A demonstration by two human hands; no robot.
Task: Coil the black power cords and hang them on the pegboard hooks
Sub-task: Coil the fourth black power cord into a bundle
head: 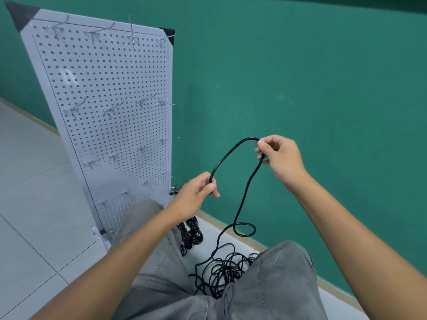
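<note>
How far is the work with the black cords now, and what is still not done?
Done: two coiled bundles lie on the floor beside the pegboard, not hung. In hand: the left hand and right hand hold one cord in a first loop. Left: its loose tangle on the floor needs coiling, and every visible hook is bare.

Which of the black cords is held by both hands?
The loose cord arching between left hand and right hand; the bundled cords lie on the floor, untouched.
</note>
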